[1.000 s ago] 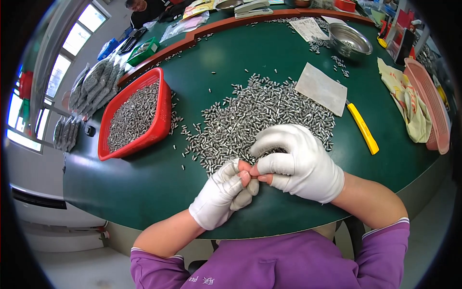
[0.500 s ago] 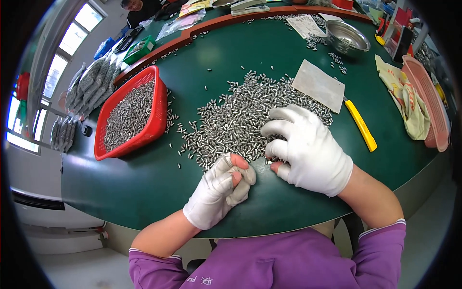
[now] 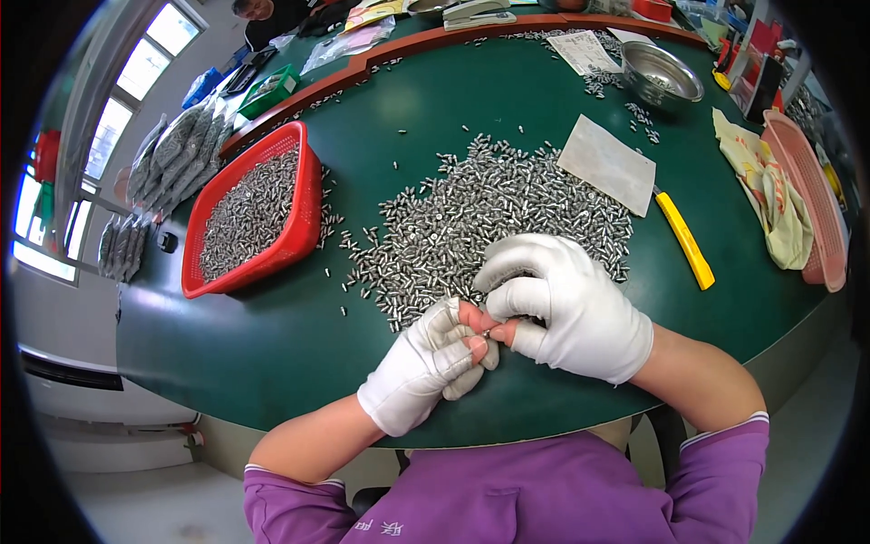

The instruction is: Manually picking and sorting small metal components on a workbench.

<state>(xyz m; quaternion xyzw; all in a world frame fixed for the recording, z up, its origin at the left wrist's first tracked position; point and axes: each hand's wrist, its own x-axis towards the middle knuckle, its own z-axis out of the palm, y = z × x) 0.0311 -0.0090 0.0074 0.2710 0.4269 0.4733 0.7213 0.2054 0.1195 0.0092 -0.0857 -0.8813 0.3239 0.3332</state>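
Just in front of the near edge of a heap of small silvery metal parts (image 3: 471, 208), my two gloved hands meet at their bare fingertips. A tiny metal part (image 3: 486, 334) shows where the fingertips come together. My left hand (image 3: 426, 363) is closed, with thumb and forefinger pinching that part. My right hand (image 3: 571, 313) touches the same part with thumb and forefinger, its other fingers curled over it. Both white gloves leave the thumb and forefinger tips uncovered. The heap's parts look like short ridged cylinders; their exact kind is too small to tell.
A red plastic basket (image 3: 304, 204) full of similar parts stands at left. Right of the heap lie a grey flat sheet (image 3: 609, 165) and a yellow-handled tool (image 3: 686, 240). Farther back are a steel bowl (image 3: 666, 95) and a pink basket (image 3: 811, 218). Filled bags (image 3: 181, 154) sit far left.
My right hand has come down and left from the heap to my left hand's fingertips. My left hand has shifted slightly right. A small metal part now shows between them.
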